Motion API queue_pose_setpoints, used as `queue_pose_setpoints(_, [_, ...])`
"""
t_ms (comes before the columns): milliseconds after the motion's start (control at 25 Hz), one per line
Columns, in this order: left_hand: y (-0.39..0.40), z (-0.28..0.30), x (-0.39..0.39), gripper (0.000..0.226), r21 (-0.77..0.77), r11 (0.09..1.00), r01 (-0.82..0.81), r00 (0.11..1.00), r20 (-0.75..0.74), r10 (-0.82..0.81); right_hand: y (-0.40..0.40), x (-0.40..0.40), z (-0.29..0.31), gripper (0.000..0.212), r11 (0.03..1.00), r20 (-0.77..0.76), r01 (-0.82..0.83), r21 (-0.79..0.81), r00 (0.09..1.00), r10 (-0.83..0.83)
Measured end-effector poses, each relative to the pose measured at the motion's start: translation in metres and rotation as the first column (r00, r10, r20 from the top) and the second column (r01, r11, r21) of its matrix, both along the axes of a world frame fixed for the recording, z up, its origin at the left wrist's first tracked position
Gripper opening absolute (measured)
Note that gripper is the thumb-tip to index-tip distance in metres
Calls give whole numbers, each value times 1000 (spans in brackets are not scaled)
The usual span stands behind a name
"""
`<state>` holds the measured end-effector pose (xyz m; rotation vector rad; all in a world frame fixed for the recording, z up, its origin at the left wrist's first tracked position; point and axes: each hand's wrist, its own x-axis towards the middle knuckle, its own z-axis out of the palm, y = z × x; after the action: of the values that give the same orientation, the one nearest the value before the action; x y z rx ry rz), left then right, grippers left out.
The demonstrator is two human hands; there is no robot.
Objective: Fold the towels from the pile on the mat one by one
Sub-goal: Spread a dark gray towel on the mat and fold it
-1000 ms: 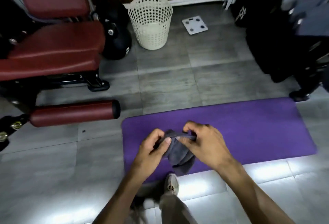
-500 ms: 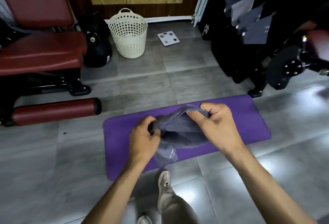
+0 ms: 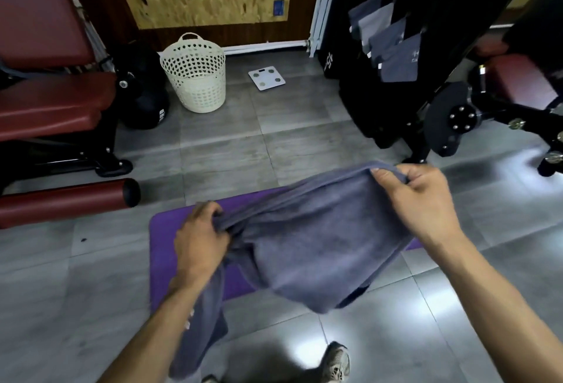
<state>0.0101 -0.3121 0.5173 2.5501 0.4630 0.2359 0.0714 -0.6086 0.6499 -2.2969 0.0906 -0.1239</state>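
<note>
A purple mat (image 3: 170, 230) is lying on the grey tile floor, mostly hidden under a grey towel (image 3: 307, 242) that is hanging spread in the air above it. The right hand (image 3: 423, 203) is pinching the towel's upper edge, fingers curled; the left hand (image 3: 199, 239) is gripping a bunched corner lower down. Grey cloths (image 3: 393, 47) hanging on a black rack are carrying pale printing, too blurred to read.

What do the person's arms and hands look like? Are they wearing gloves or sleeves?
No gloves and no sleeves show. Both forearms are bare all the way down to the frame's bottom edge. The left hand and the right hand are bare too, with short fingernails showing on the right. I see no watch, ring or bracelet on either wrist.
</note>
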Motion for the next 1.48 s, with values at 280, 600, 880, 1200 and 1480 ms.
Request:
queue_pose_setpoints(280, [-1,-26,11,26,-226,904,-363,931,-38,364,-194,92,-30,54,986,-97,159,59,984,-152])
queue_pose_setpoints(600, [-51,-5,61,21,-771,386,-506,862,-433,266,-226,204,-60,48,969,-229,-104,222,961,156])
queue_pose_setpoints(880, [-52,65,172,82,-999,-21,29,966,23,256,-208,285,8,41,790,-411,-117,602,803,432])
queue_pose_setpoints(1200, [-150,18,232,29,-975,-50,-218,955,-223,194,-180,379,-4,18,717,-465,23,697,775,427])
queue_pose_setpoints(1480, [-184,25,238,49,-985,43,-166,983,-162,86,-221,414,-20,21,731,-351,-146,667,804,480])
